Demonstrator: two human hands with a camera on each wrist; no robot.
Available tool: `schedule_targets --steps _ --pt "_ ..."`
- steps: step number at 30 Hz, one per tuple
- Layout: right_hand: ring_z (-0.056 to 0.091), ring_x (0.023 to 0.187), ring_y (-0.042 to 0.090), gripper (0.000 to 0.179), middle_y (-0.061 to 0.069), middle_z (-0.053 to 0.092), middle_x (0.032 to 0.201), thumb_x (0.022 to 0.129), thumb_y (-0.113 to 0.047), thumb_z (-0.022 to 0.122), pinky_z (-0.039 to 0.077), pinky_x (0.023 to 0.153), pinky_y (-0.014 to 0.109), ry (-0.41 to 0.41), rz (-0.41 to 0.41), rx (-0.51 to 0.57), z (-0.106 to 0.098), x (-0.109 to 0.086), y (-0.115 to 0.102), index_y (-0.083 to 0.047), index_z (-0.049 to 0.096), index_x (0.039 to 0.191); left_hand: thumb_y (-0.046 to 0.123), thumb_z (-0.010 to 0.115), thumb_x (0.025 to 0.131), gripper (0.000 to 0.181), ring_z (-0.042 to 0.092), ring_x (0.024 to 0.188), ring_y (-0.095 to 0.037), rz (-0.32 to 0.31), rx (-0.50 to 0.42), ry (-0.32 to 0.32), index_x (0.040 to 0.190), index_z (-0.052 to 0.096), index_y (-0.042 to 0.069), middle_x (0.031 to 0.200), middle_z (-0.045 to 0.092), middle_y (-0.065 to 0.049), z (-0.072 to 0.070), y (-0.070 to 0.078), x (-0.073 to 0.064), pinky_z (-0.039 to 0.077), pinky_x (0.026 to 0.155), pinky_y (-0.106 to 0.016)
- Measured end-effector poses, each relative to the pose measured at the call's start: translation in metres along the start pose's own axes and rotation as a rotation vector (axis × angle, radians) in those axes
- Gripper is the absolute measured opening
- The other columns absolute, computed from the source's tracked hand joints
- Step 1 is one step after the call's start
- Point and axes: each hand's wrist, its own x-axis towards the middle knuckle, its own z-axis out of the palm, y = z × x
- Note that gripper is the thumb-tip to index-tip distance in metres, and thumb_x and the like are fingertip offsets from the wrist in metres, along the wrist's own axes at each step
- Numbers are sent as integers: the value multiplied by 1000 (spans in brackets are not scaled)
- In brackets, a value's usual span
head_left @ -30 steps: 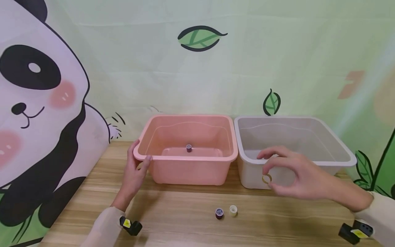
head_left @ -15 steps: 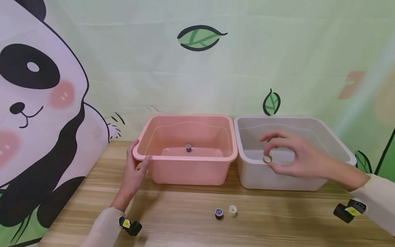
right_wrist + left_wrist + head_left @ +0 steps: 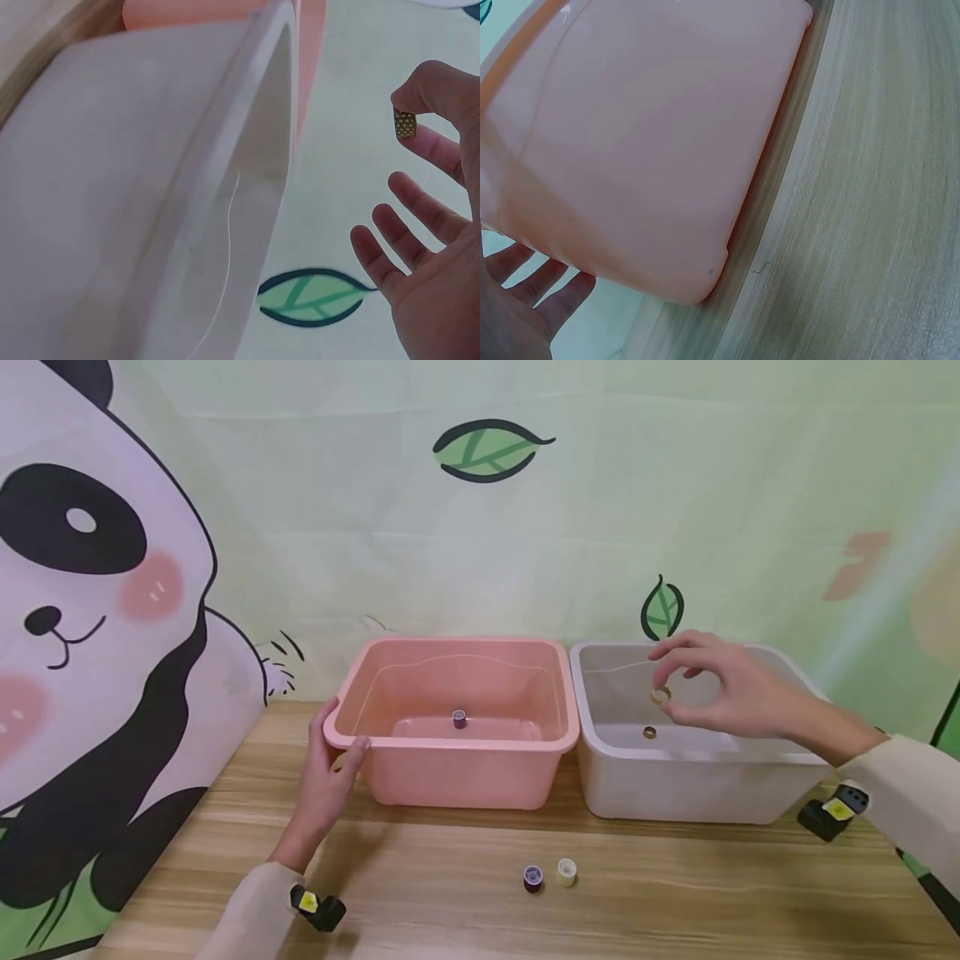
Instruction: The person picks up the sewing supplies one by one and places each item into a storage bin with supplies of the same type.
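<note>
My right hand (image 3: 738, 693) pinches a small gold ring thimble (image 3: 661, 695) between thumb and index finger, above the inside of the grey basin (image 3: 705, 785). In the right wrist view the thimble's dimpled band (image 3: 405, 123) shows at the fingertips, with the other fingers spread apart. A second gold ring (image 3: 649, 732) lies inside the grey basin, below the hand. At the pink basin's left front corner, my left hand (image 3: 324, 793) grips the rim, thumb over the top edge. Inside the pink basin (image 3: 461, 777) stands a small dark purple spool (image 3: 459, 719).
On the wooden table (image 3: 420, 893), in front of the basins, a dark purple spool (image 3: 532, 878) stands beside a white one (image 3: 567, 872). Both basins sit side by side against a printed cloth backdrop (image 3: 337, 527).
My right hand has risen and moved forward with the ring thimble, from before the grey basin's front wall to over its inside. The second ring has come into view. My left hand stays put.
</note>
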Motion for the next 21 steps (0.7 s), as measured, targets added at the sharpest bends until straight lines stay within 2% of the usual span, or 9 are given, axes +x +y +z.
schedule_targets --steps 6,11,15,21 --pt "61 108 18 19 -2 65 126 85 -11 80 55 86 35 -35 103 3 -5 10 16 -26 73 95 41 60 104 74 46 137 -33 -3 1 -2 162 14 38 163 33 0 0 -1 0 50 104 -28" --pt "59 115 21 14 2 65 125 87 -12 79 57 87 38 -67 155 14 -9 16 29 -22 73 96 42 60 103 74 46 138 -33 -9 -6 -7 162 14 39 163 32 0 0 0 0 49 104 -31" --pt "58 115 22 12 3 64 124 88 -12 79 57 88 43 -85 195 18 -11 19 40 -19 73 97 41 60 104 75 45 138 -33 -8 -14 -8 162 14 38 163 32 0 0 1 0 49 105 -33" --pt "56 112 27 15 6 63 122 91 -15 77 55 94 54 -126 263 20 -14 25 54 -14 72 105 40 60 104 74 46 138 -33 -2 -16 -6 162 14 37 163 32 -1 1 1 1 49 105 -29"
